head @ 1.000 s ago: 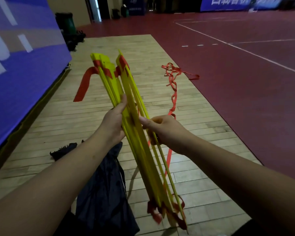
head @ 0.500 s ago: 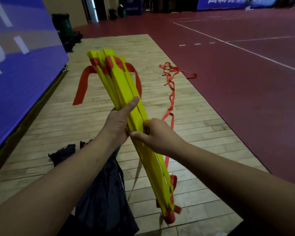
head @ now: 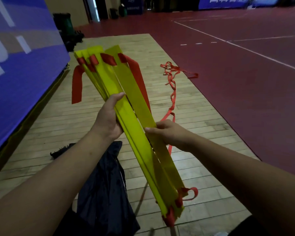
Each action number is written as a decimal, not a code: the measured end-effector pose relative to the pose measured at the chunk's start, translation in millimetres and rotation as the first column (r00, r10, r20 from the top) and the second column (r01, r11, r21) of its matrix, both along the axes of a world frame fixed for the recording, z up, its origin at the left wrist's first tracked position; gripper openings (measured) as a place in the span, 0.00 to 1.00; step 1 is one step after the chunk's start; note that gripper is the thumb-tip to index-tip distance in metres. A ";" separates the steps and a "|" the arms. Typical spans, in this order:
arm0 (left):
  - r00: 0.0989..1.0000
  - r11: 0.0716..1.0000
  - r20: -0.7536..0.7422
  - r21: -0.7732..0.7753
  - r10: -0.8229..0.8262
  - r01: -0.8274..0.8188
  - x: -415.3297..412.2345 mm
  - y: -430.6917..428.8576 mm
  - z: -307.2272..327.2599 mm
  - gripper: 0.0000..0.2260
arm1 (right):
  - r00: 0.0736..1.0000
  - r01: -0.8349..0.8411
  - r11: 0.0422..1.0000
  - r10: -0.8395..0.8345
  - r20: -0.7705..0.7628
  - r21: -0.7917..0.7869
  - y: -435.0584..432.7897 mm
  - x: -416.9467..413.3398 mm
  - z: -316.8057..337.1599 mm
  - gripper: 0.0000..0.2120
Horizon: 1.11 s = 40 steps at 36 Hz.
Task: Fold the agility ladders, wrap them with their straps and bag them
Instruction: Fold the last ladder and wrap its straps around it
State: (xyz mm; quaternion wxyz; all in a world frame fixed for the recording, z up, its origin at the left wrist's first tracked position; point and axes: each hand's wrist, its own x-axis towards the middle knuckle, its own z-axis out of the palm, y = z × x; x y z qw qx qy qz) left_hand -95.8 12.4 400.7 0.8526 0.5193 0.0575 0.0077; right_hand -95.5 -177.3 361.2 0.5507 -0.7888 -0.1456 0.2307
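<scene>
A stack of yellow ladder rungs [head: 131, 116] joined by red webbing is held slanted above the wooden floor. My left hand [head: 107, 120] grips the stack from the left, thumb lying over the top rung. My right hand [head: 169, 133] holds the right edge lower down, thumb on top and fingers curled under. The rungs fan apart at the far end, where red strap loops [head: 77, 84] hang down. A loose red strap [head: 172, 89] trails from under my right hand across the floor. A dark bag [head: 106, 184] lies on the floor beneath my left forearm.
A blue padded wall [head: 15, 65] runs along the left. Wooden flooring [head: 58, 126] gives way to red court floor [head: 245, 99] on the right. Dark bins and gear [head: 68, 29] stand at the far left corner.
The rung stack has fanned out at its far end and turned flatter toward me. My right hand has slid to the right edge of the bundle.
</scene>
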 end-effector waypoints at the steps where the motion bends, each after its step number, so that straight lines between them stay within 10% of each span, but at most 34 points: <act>1: 1.000 1.000 -0.012 -0.002 0.013 -0.013 1.0 0.3 -0.2 0.11 | 0.998 0.010 1.000 -0.009 0.060 -0.021 3.9 -1.2 0.8 0.13; 10: 0.993 0.984 -0.092 -0.155 0.070 -0.084 11.3 -1.2 -13.3 0.33 | 0.802 0.126 0.862 0.203 0.562 -0.492 35.2 -14.4 0.7 0.14; 19: 0.996 0.987 -0.041 -0.137 0.080 -0.085 15.5 3.7 -20.8 0.10 | 0.904 0.024 0.905 0.161 0.395 -0.424 48.1 -27.1 -4.5 0.29; 25: 0.987 0.956 -0.048 -0.248 0.153 -0.160 18.7 12.2 -18.0 0.10 | 0.999 -0.048 0.982 0.050 0.004 -0.184 41.7 -14.5 -14.4 0.30; 40: 0.932 0.927 -0.197 -0.161 0.305 -0.338 24.4 9.4 -20.6 0.14 | 0.956 0.046 0.892 0.091 0.279 -0.449 40.8 -3.1 -20.1 0.10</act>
